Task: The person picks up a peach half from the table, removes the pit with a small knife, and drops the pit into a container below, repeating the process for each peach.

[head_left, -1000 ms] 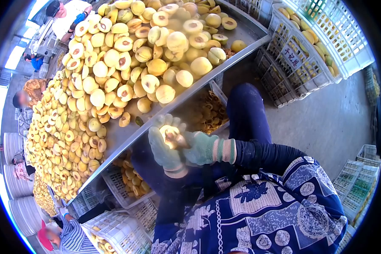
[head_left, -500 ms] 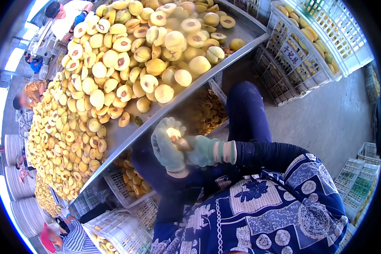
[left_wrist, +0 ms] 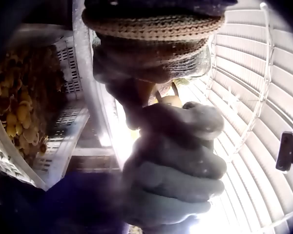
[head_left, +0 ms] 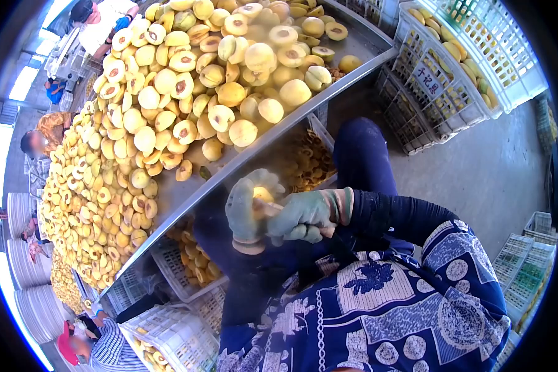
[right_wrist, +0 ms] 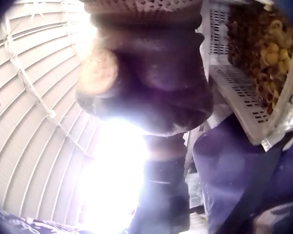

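A yellow peach half [head_left: 263, 194] sits in my gloved left hand [head_left: 245, 208], fingers curled around it above my lap. My gloved right hand [head_left: 304, 216] grips a wooden-handled tool close against the fruit. The round end of the wooden handle [right_wrist: 100, 71] sticks out of that fist in the right wrist view. In the left wrist view, the right fist [left_wrist: 173, 168] is up against the left hand, and the tool's pale tip [left_wrist: 170, 100] with two dark thin prongs shows between them. The hands hide most of the peach half and the working end.
A metal-rimmed table [head_left: 183, 201] in front bears a large heap of halved peaches [head_left: 136, 133]. Below its edge, a crate [head_left: 319, 133] holds brownish pieces, and another crate [head_left: 167, 273] holds fruit. Stacked white crates [head_left: 440, 87] stand at right. Several people sit along the far side.
The right hand has turned over into a fist across the left palm, showing the handle end at its heel. The left fingers have closed further round the peach half.
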{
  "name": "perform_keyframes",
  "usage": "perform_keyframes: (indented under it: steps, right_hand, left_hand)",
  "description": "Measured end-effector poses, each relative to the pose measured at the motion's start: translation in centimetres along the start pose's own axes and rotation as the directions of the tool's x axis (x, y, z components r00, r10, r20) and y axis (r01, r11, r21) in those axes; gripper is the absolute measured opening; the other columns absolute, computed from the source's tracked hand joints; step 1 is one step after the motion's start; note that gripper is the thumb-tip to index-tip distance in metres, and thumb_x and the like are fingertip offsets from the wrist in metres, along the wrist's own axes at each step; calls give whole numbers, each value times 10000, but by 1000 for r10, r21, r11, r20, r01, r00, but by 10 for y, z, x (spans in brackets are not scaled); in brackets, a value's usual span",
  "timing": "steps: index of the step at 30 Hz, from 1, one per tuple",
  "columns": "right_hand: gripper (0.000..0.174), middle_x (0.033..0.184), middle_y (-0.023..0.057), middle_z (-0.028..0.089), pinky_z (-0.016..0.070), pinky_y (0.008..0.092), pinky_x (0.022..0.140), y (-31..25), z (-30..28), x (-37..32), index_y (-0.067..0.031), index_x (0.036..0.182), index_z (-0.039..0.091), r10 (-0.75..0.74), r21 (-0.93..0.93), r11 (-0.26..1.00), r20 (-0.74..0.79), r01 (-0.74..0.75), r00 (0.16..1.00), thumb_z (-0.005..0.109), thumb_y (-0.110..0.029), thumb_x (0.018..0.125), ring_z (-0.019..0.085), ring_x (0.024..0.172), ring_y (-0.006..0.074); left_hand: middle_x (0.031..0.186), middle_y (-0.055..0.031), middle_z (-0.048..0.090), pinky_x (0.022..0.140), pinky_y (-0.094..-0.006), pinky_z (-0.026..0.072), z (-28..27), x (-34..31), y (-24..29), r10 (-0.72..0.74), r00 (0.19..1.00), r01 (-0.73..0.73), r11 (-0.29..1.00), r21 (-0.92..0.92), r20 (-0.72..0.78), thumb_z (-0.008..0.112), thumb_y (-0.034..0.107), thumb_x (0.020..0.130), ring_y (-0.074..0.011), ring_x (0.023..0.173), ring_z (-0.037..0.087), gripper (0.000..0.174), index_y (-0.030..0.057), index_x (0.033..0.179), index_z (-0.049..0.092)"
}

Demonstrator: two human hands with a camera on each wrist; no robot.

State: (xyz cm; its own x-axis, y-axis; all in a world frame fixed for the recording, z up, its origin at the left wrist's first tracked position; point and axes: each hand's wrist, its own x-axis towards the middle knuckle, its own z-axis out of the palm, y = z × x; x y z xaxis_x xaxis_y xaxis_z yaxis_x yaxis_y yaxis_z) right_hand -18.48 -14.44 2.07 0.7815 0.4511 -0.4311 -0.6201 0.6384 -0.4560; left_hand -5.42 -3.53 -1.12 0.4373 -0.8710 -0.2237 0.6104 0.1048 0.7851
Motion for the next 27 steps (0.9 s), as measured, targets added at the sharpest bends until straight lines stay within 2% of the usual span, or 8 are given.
perform_keyframes:
  steps: [7,8,14,18,20,23,26,27]
  right_hand:
    - [295,478,-71,422,284,168,297,25,-13,27,48,956,568,-313,561,827,406,36,859,418,-206,966,351,324,12]
    - [329,485,-112,369,319,185,361,30,-15,31,88,1099,504,-403,588,805,434,86,805,333,-173,997,352,346,11]
    - [389,474,-84,395,281,184,281,36,-10,43,117,1047,529,-547,767,640,497,-46,673,341,-219,992,322,293,9]
    - [390,469,-94,383,263,185,276,35,-8,55,112,1067,520,-547,753,657,461,18,698,331,-221,994,315,288,9]
    - [383,469,-102,375,254,192,270,32,-6,63,100,1085,516,-613,778,619,563,-105,555,324,-220,995,309,282,10]
    - [371,473,-108,374,278,197,286,28,-3,68,82,1101,514,-627,788,609,546,-87,555,319,-216,995,297,281,17]
    - [364,478,-105,382,301,198,304,20,5,52,65,1062,542,-656,761,648,580,-34,483,336,-228,993,319,309,22]
    - [364,478,-105,382,301,198,304,16,8,44,65,1062,542,-654,761,647,579,-37,486,336,-228,993,319,309,22]
  left_hand:
    - [1041,-107,592,730,-370,517,13,2,0,56,986,-62,998,-32,-157,535,414,899,-242,895,589,458,40,1163,533]
    - [1088,-109,583,727,-367,527,13,3,-3,91,985,-97,995,-31,-145,530,437,896,-235,914,586,493,50,1202,520]
    - [1027,-111,627,678,-307,552,20,10,-6,317,888,-226,932,282,-334,558,278,915,-202,837,623,322,35,1125,583]
    - [1019,-112,634,666,-310,566,16,9,0,408,858,-301,892,336,-313,565,242,913,-208,820,636,282,44,1113,593]
    - [1031,-112,629,672,-326,569,9,11,7,338,896,-283,934,216,-287,564,254,913,-218,831,638,299,47,1128,583]
    - [1058,-116,615,697,-375,573,1,14,7,281,927,-275,960,60,-249,560,286,909,-247,882,635,346,33,1146,559]
    - [1007,-123,626,723,-359,544,-29,23,6,547,820,-488,822,294,-169,562,272,907,-223,890,619,345,-13,1102,563]
    - [958,-115,629,691,-319,531,-28,24,10,709,635,-558,695,454,-305,562,245,903,-200,854,614,323,-25,1078,577]
